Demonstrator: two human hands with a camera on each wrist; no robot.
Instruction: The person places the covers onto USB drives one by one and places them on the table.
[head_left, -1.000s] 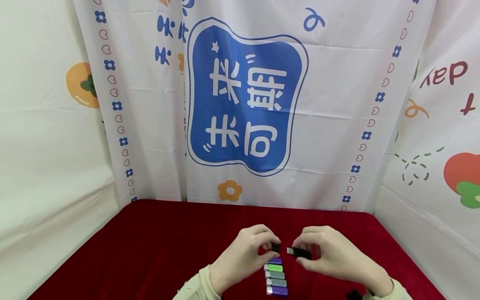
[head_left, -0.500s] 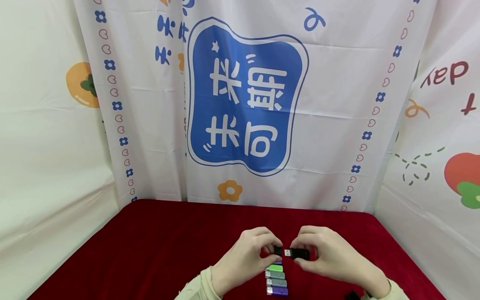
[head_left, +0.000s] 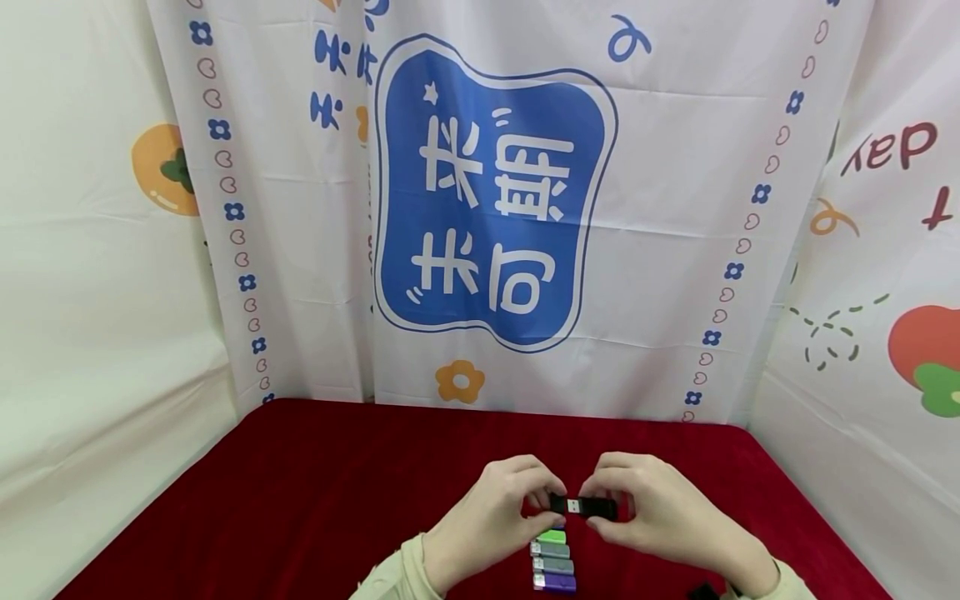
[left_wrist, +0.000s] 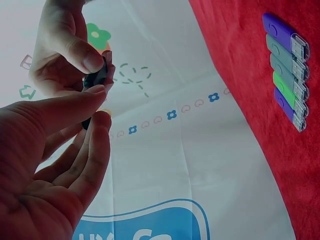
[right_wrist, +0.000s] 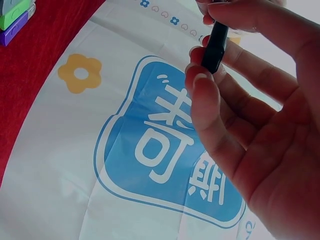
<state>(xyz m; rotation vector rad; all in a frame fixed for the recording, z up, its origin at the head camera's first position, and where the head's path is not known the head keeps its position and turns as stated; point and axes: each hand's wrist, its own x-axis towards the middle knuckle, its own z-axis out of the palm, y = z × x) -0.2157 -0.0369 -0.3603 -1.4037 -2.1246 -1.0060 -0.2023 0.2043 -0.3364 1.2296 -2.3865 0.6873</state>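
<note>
In the head view my right hand (head_left: 663, 512) pinches a black USB flash drive (head_left: 600, 508) between thumb and fingers, its metal plug pointing left. Facing it, my left hand (head_left: 491, 517) pinches a small black cap (head_left: 557, 503) right at the plug's tip. A short stretch of bright metal shows between cap and body; how far the cap covers the plug I cannot tell. Both pieces are held above the table. The right wrist view shows the black drive's dark body (right_wrist: 215, 52) between thumb and fingertips. In the left wrist view both hands meet at the dark drive.
Several capped USB drives lie in a row on the red cloth (head_left: 337, 492) below the hands: purple (head_left: 555, 582), grey (head_left: 553, 566), another grey, green (head_left: 552, 537), and a second purple (left_wrist: 284, 104), mostly hidden in the head view. A printed white curtain (head_left: 660, 250) stands behind.
The gap between the cap and the drive's plug has closed. My left hand moved slightly right with the cap, my right hand slightly left with the drive.
</note>
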